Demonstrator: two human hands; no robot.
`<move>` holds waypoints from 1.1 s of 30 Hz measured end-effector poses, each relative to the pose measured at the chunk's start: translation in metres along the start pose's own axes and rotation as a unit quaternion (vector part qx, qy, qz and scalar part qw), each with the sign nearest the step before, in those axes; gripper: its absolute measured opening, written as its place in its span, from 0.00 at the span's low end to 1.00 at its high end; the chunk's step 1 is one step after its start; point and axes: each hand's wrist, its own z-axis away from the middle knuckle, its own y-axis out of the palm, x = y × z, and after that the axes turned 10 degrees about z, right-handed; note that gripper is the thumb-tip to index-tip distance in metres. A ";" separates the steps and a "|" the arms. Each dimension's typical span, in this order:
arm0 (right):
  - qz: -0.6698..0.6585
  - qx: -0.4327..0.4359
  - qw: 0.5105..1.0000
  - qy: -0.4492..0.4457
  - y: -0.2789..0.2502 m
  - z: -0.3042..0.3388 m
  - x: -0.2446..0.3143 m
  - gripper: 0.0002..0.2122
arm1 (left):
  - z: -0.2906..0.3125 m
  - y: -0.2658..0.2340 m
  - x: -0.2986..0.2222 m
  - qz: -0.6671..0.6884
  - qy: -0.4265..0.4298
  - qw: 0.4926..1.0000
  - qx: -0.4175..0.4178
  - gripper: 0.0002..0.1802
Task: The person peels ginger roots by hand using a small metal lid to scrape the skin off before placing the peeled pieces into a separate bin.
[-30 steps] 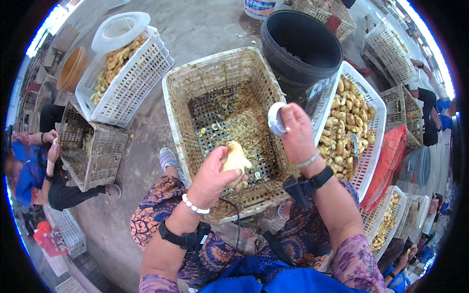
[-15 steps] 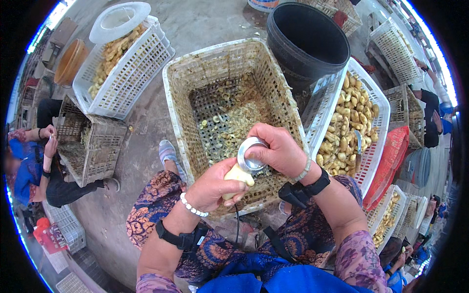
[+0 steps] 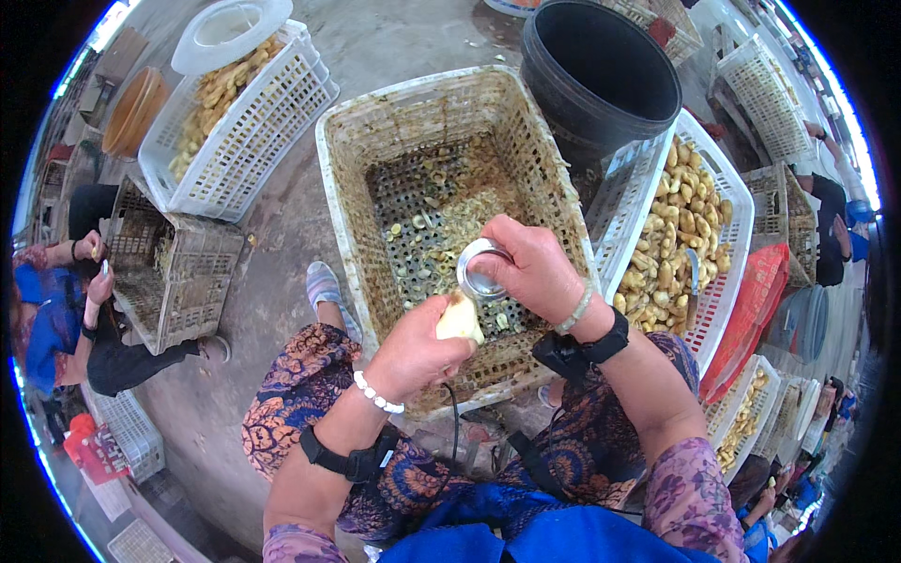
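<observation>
In my left hand (image 3: 413, 349) is a piece of ginger (image 3: 458, 322), pale yellow with a brown patch at its upper end, gripped between thumb and fingers. My right hand (image 3: 537, 270) is closed on a round metal ring (image 3: 465, 274) with a shiny wall, held just above and right of the ginger. Whether ring and ginger touch is hard to tell. Both hands are over the near part of a dirty white plastic crate (image 3: 330, 178), whose bottom holds peelings and small pale slices (image 3: 450, 211).
A white crate (image 3: 738, 246) of ginger stands at right, with a curved blade (image 3: 694, 272) lying in it. Behind it is a black bucket (image 3: 535, 70); beside it, a red sack (image 3: 755, 314). Another ginger crate (image 3: 239, 141) stands far left. A co-worker sits at left by a dirty crate (image 3: 192, 281).
The ginger has turned in my left hand, bringing its brown patch into view. My right hand with the ring has lifted slightly away from it. The view has shifted a little.
</observation>
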 end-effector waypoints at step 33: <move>0.137 -0.161 0.972 0.100 -0.020 -0.011 -0.030 0.11 | -0.002 -0.008 0.019 -0.374 0.057 0.921 -0.092 0.19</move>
